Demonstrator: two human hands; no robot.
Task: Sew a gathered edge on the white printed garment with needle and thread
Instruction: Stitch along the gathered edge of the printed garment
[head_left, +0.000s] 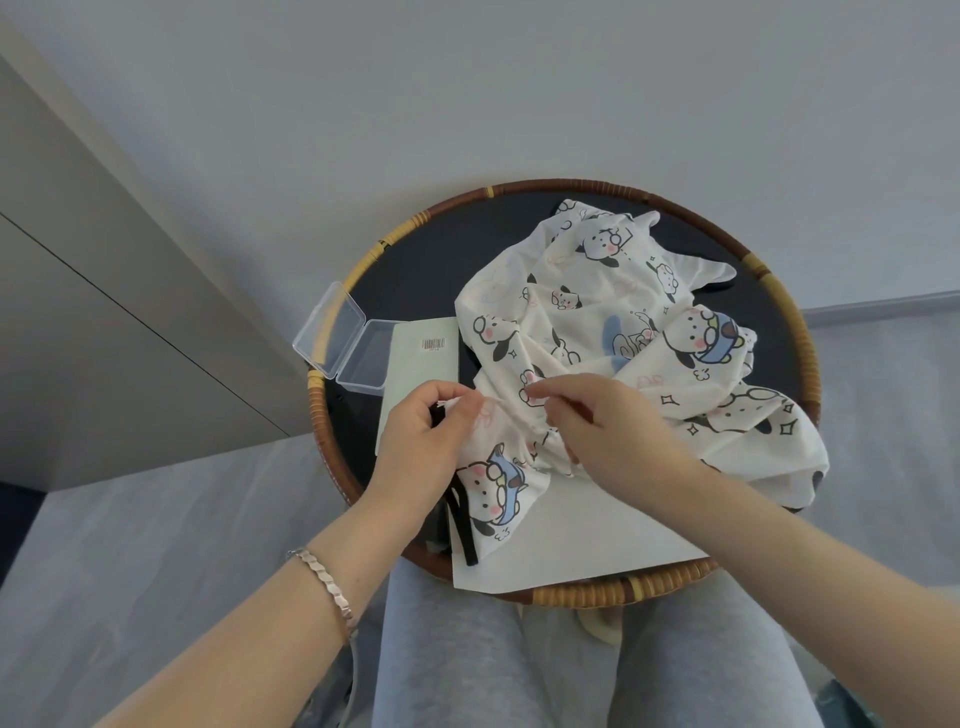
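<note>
Round table (649, 584), dark top, woven cane rim in brown and tan bands; it stands just in front of the person's knees, which are in grey trousers (447, 649). Garment (597, 312): white, printed with cartoon dogs, lies crumpled over the right and centre of the tabletop, far end near the back rim, near end bunched at the front between the two hands. Under its near part lies a white sheet (582, 540), one corner overhanging the front rim. A black strap (465, 530) runs along the garment's near-left edge, down towards the rim. Pale green card (423, 358) with a barcode label lies left of the garment, partly under the left hand. Clear plastic box (332, 332), open, sits at the left rim, lid tipped outward over the edge, base touching the card. Left hand (421, 441): fingers curled, gripping the bunched edge of the garment, thumb and forefinger pinched on a small fold. Right hand (608, 421): just beside it, palm down on the cloth, thumb and forefinger closed on a fold of the garment, other fingers curled. Silver bracelet (324, 584) on the left wrist. Needle and thread too small to make out.
</note>
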